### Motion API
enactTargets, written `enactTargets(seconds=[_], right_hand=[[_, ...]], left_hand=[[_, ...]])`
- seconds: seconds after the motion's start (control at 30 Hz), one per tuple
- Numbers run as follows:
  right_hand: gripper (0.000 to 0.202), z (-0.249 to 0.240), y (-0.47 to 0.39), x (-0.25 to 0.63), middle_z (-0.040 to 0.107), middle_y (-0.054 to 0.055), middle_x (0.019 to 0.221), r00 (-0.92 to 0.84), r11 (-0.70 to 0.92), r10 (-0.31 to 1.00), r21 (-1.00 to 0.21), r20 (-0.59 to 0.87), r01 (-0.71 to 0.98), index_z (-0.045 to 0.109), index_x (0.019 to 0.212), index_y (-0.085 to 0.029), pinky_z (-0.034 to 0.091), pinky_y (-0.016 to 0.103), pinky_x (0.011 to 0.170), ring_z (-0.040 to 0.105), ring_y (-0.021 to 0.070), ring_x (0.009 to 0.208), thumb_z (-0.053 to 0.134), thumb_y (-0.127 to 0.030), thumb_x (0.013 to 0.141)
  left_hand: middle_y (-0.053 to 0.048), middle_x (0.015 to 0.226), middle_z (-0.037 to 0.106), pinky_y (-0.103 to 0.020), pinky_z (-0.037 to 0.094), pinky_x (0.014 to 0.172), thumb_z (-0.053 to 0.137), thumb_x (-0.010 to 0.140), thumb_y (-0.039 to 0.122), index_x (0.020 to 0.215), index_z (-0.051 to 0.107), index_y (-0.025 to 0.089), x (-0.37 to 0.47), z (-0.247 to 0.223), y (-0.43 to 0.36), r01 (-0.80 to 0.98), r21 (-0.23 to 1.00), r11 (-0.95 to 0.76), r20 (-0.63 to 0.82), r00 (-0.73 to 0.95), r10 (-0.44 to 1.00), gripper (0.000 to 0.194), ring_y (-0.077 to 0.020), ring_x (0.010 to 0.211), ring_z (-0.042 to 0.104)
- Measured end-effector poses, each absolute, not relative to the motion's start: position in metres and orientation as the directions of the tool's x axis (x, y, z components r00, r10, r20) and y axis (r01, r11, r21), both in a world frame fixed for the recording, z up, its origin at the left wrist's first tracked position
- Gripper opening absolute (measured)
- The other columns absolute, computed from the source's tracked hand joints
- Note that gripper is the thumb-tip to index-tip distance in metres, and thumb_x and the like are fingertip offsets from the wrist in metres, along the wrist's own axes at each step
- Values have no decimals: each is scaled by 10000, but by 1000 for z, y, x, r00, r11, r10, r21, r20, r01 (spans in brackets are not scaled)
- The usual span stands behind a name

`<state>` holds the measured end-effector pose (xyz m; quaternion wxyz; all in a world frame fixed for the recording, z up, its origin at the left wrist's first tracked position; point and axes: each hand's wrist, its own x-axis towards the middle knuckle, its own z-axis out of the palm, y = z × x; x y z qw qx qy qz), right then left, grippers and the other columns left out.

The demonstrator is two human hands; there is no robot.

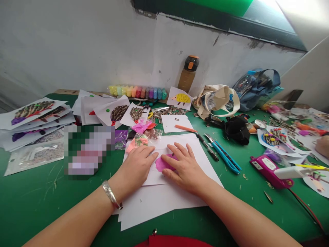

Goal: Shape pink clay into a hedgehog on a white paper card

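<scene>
A thin, flattened patch of pink modelling clay (pixel 162 164) lies on a sheet of white paper (pixel 151 179), on top of further white sheets (pixel 146 209). Spread over the clay's right side is my right hand (pixel 185 168), its fingers apart and pressing on the patch. My left hand (pixel 136 168) rests flat on the paper just left of the clay, fingers stretched out and holding nothing. Just beyond it are a bag of coral clay (pixel 132 144) and a bag of pink clay (pixel 142 126). Part of the pink patch is hidden under my right fingers.
Right of the paper lie an orange craft knife (pixel 184 128), a black pen (pixel 205 145) and blue scissors (pixel 226 159). A magenta glue-gun-like device (pixel 269 169) sits farther right. Sunflower seeds (pixel 168 115), hedgehog pictures (pixel 117 113) and a bottle (pixel 188 73) stand behind. Another person's hand (pixel 322 146) shows at right.
</scene>
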<state>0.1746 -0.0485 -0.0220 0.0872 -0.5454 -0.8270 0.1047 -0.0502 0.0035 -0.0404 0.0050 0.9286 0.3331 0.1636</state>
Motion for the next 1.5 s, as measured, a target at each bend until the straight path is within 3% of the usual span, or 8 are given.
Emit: enactTargets(seconds=[0.17, 0.3, 0.47, 0.7, 0.8, 0.93, 1.5], right_hand=[[478, -20, -52, 178, 377, 100, 1597, -437, 447, 894, -273, 100, 852, 640, 1320, -315, 117, 692, 1181, 245, 370, 1495, 418, -583, 992], [436, -19, -55, 180, 436, 83, 1561, -510, 517, 854, -269, 101, 813, 673, 1257, -300, 119, 708, 1173, 276, 378, 1477, 446, -559, 990], [421, -12, -53, 187, 402, 81, 1583, -533, 536, 840, -302, 98, 788, 650, 1304, -327, 126, 693, 1181, 281, 357, 1482, 474, -539, 986], [351, 3, -56, 208, 368, 55, 1604, -534, 491, 845, -377, -11, 785, 683, 1269, -389, 173, 648, 1188, 256, 355, 1497, 610, -465, 935], [421, 7, -58, 205, 277, 60, 1648, -583, 525, 811, -373, -55, 765, 641, 1321, -410, 128, 674, 1183, 188, 382, 1516, 616, -524, 917], [465, 7, -58, 199, 293, 89, 1640, -627, 568, 774, -343, -85, 748, 615, 1356, -390, 71, 703, 1172, 167, 404, 1516, 530, -590, 945], [494, 7, -57, 201, 234, 69, 1663, -591, 537, 803, -343, -71, 771, 607, 1359, -421, 85, 677, 1185, 144, 382, 1527, 579, -619, 908]], left_hand=[[-150, 1269, 640, -497, 517, 970, 505, 920, 63, 1204, 665, 143, -50, -41, 4, 615, 110, -781, 309, 726, 614, 336, -304, 1145, 591], [-159, 1259, 640, -503, 523, 959, 505, 921, 66, 1205, 663, 140, -50, -41, 4, 612, 106, -784, 308, 729, 611, 334, -307, 1139, 597], [-160, 1259, 639, -499, 520, 964, 510, 918, 62, 1208, 662, 142, -50, -40, 3, 614, 114, -781, 310, 725, 615, 337, -304, 1143, 596], [-153, 1276, 640, -501, 523, 964, 499, 911, 42, 1215, 661, 141, -50, -40, 3, 618, 115, -777, 291, 727, 621, 359, -306, 1148, 590], [-154, 1280, 637, -507, 517, 977, 502, 912, 51, 1215, 660, 142, -50, -40, 3, 617, 129, -776, 286, 726, 625, 354, -306, 1158, 585], [-151, 1286, 634, -511, 509, 995, 498, 913, 52, 1213, 660, 147, -50, -39, 3, 622, 135, -771, 284, 721, 632, 353, -303, 1170, 579], [-152, 1289, 634, -505, 520, 978, 503, 918, 53, 1223, 658, 142, -50, -39, 3, 621, 121, -774, 277, 728, 627, 354, -304, 1152, 582]])
